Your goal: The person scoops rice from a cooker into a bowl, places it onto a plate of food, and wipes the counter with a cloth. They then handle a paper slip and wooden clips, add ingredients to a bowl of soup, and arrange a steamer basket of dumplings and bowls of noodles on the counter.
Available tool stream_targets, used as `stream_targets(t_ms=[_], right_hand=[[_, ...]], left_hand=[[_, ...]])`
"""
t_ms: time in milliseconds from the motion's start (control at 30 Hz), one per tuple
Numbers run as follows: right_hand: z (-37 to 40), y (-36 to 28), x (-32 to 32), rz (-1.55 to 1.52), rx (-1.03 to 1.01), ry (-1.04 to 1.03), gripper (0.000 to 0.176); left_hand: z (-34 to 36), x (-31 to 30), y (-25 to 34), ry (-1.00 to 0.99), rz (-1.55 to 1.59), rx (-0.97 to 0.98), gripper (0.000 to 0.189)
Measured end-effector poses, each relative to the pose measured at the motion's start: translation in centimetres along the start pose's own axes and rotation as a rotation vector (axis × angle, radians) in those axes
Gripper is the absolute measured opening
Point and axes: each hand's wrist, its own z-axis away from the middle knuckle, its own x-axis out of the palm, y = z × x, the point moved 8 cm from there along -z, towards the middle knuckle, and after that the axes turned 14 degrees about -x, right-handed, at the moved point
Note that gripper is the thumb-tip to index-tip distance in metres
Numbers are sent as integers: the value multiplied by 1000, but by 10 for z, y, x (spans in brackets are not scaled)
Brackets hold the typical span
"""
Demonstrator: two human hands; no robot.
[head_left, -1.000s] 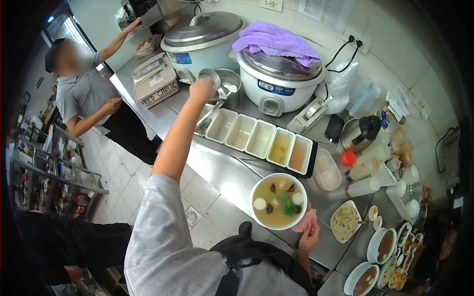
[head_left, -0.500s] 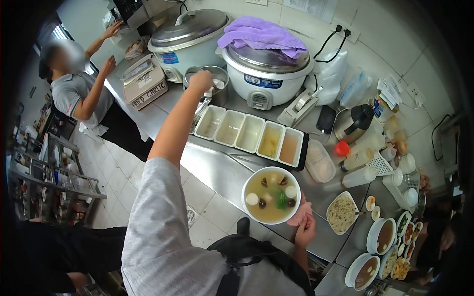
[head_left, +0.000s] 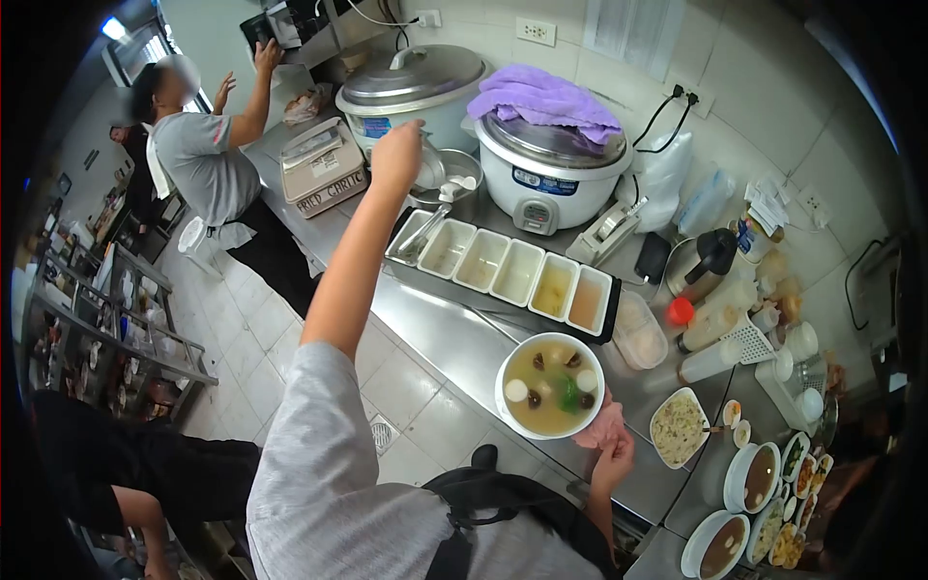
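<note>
My left hand reaches out, fingers closed, beside the metal pot with white-handled utensils in it. A shiny, rounded metal piece shows just under that hand; whether I grip it is hidden. My right hand pinches a pink cloth, which touches the side of a white bowl. Clear yellowish soup fills the bowl, with white round pieces, dark mushroom-like pieces and a green leaf. Between my hands runs a row of white containers, some holding liquid, with tongs across the left end.
Two large rice cookers stand at the wall, one under a purple towel. A "fried garlic" box sits left. Fried rice, brown soups and squeeze bottles are at right. A co-worker stands at the left.
The view has shifted, so the counter appears further right and lower. My left hand has moved from over the pot to its left side. My right hand stays on the pink cloth.
</note>
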Motion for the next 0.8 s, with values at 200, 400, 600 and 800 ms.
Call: stream_targets(t_ms=[200, 400, 600, 800], right_hand=[[-4, -28, -9, -384, 189, 32, 23], [-29, -175, 31, -890, 44, -542, 48], [-35, -150, 1, -879, 202, -280, 30], [-5, -90, -47, -612, 412, -529, 25]], left_hand=[[111, -88, 5, -65, 1161, -434, 34], [343, -85, 127, -702, 1684, -973, 49], [476, -77, 212, -1664, 1462, -800, 44], [554, -68, 213, -2036, 1269, -553, 38]])
